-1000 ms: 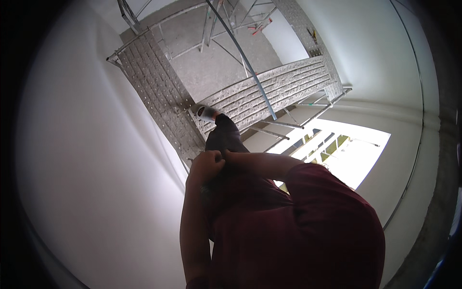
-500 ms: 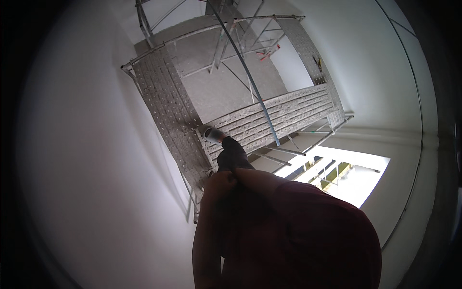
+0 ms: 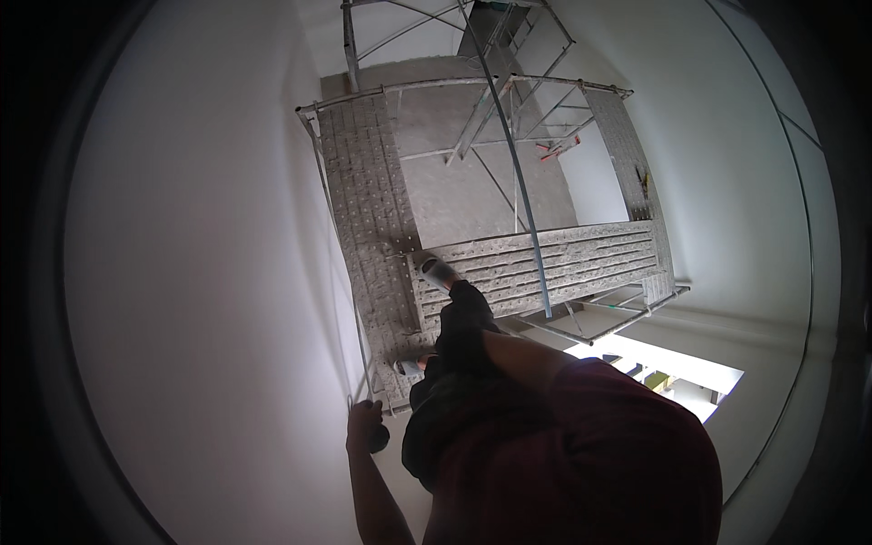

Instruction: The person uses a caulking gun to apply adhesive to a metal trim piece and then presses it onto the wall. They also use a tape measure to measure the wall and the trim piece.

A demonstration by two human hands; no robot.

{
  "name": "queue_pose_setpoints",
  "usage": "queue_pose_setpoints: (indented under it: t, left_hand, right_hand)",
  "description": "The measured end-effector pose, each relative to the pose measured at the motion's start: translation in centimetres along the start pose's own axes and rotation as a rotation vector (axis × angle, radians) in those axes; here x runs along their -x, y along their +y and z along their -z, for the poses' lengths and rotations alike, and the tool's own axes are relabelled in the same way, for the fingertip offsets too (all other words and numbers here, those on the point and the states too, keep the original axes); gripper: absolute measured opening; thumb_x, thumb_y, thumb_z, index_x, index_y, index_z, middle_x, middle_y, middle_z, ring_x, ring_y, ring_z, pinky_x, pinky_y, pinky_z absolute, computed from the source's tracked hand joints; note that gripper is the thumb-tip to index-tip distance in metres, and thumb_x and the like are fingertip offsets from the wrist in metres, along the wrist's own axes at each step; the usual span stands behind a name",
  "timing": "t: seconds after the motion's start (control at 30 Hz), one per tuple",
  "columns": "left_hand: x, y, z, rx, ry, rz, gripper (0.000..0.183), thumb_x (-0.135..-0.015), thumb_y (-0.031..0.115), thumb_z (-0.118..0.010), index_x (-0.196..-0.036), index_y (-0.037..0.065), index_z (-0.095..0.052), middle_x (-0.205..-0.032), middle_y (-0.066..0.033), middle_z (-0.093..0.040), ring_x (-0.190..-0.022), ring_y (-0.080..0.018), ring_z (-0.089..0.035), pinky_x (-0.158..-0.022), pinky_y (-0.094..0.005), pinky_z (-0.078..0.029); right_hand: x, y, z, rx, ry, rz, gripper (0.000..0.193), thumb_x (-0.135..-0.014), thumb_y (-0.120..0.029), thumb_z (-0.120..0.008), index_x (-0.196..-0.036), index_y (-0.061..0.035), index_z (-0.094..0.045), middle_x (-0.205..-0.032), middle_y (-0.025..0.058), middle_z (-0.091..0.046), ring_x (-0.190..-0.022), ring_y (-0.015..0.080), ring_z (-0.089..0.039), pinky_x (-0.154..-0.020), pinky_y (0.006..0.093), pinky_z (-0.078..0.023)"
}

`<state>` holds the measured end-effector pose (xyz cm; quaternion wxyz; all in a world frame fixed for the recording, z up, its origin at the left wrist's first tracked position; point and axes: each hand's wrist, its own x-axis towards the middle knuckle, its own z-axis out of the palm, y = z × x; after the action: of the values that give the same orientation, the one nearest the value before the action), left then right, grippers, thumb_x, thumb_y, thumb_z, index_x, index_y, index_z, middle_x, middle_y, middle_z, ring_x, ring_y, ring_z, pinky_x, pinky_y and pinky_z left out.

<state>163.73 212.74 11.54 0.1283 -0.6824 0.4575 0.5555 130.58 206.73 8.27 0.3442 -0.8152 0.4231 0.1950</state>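
Note:
My left hand is low on the left, close to the white wall, its fingers curled around a small dark round object. What kind of object this is cannot be made out. A thin pale strip shows just above the fingers. My right forearm comes out of a dark red sleeve and reaches toward my dark trousers, where the hand itself is hidden. I stand on perforated metal scaffold planks, one foot on the cross plank and the other on the left plank.
A long thin metal bar crosses the scaffold. Far below lies a grey floor. Tools rest on the right plank, and red-orange pieces show beyond the opening. A bright window is at lower right.
My left hand has parted from the right at my waist and moved down and left toward the wall. The right hand has gone out of sight. The view has shifted and turned slightly.

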Motion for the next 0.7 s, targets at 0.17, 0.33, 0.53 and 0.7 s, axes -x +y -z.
queue_pose_setpoints:
  t: [0.17, 0.33, 0.53, 0.7]
  left_hand:
    - [0.1, -17.9, -7.1, -0.056, -0.051, 0.084, 0.039, -0.09, 0.037, -0.054, -0.079, 0.002, -0.07, -0.074, -0.0133, -0.07, -0.073, -0.0284, -0.069, -0.072, -0.0421, -0.053]
    - [4.8, -19.1, -10.3, 0.047, -0.176, 0.308, 0.036, -0.093, 0.034, -0.058, -0.084, 0.002, -0.072, -0.077, -0.0125, -0.071, -0.071, -0.0253, -0.068, -0.072, -0.0417, -0.052]
    - [6.0, -19.0, -12.9, 0.449, -0.065, 0.349, 0.037, -0.094, 0.031, -0.058, -0.079, -0.001, -0.068, -0.07, -0.0106, -0.066, -0.062, -0.0222, -0.063, -0.064, -0.04, -0.05]
    - [5.8, -17.4, -12.7, 0.47, 0.01, 0.098, 0.035, -0.093, 0.029, -0.058, -0.078, -0.001, -0.066, -0.068, -0.0102, -0.065, -0.059, -0.021, -0.061, -0.06, -0.0385, -0.05]
  right_hand:
    - [-0.1, -0.5, 0.5, 0.069, -0.004, 0.038, 0.031, -0.087, -0.038, -0.055, -0.089, -0.0137, -0.074, -0.089, 0.0139, -0.072, -0.087, 0.0298, -0.07, -0.076, 0.0437, -0.052]
    - [0.5, -0.2, 0.1, 0.115, -0.001, 0.023, 0.032, -0.087, -0.039, -0.055, -0.09, -0.0139, -0.074, -0.089, 0.0139, -0.072, -0.086, 0.0294, -0.07, -0.075, 0.0437, -0.052]
    - [0.9, -1.0, -0.1, 0.178, -0.001, 0.037, 0.032, -0.088, -0.04, -0.054, -0.09, -0.0141, -0.074, -0.089, 0.0139, -0.072, -0.086, 0.0289, -0.07, -0.074, 0.0437, -0.052]
    - [0.5, -2.0, -0.3, 0.234, 0.018, 0.043, 0.033, -0.088, -0.04, -0.054, -0.091, -0.0142, -0.074, -0.089, 0.0139, -0.072, -0.086, 0.0285, -0.07, -0.073, 0.0437, -0.052]
